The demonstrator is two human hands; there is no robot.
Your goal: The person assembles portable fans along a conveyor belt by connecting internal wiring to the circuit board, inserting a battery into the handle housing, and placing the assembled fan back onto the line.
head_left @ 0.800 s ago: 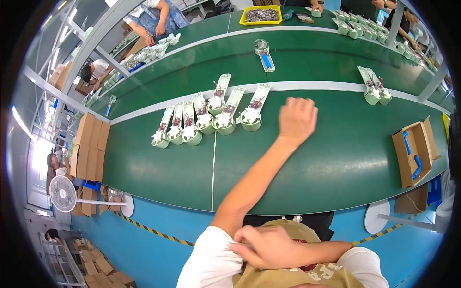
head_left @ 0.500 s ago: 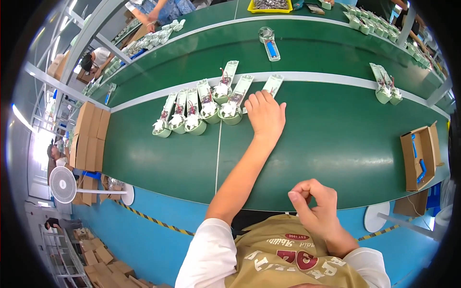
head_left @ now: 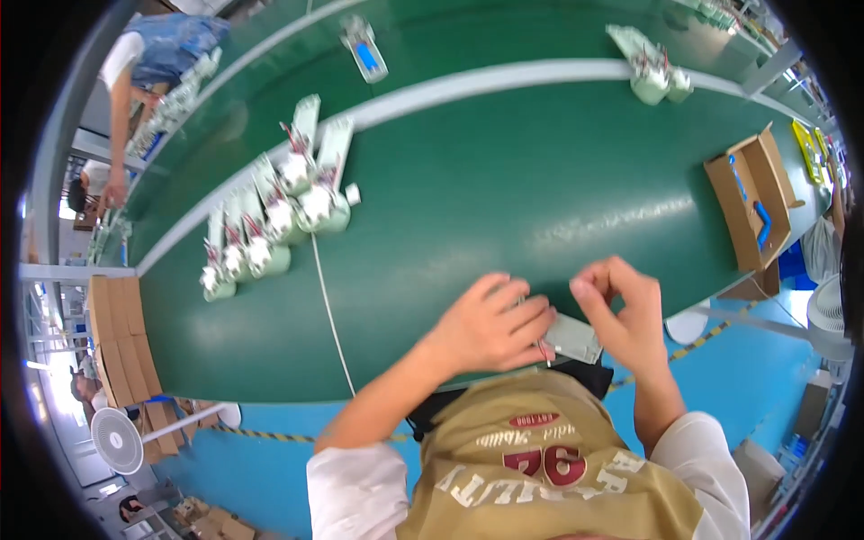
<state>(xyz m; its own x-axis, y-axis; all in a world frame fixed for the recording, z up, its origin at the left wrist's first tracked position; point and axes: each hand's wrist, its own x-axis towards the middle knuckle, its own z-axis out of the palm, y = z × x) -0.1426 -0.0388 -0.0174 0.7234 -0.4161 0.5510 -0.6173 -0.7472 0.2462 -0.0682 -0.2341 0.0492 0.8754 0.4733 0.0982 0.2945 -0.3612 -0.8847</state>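
Note:
My left hand (head_left: 490, 328) is closed over a pale green plastic housing (head_left: 573, 338) at the near edge of the table. The long flat handle part sticks out to the right of my fingers, and a bit of red wire shows below them. My hand hides its round end. Just right of the handle, my right hand (head_left: 630, 310) is curled, thumb and forefinger pinched together; whatever they hold is too small or hidden. To the left stand several similar pale green housings (head_left: 322, 209) with round cups, white pieces inside and red wires.
A small white block (head_left: 353, 193) lies beside the row. Two housings (head_left: 650, 85) sit at the far right. An open cardboard box (head_left: 751, 202) with blue parts stands on the right. Past the pale rail (head_left: 468, 81) lies a housing with a blue part (head_left: 365, 56). Another person's arm (head_left: 119, 135) shows far left.
My left hand has drawn a housing from the far rail to the near edge, beside my right hand. The view has turned, and the row now appears farther left.

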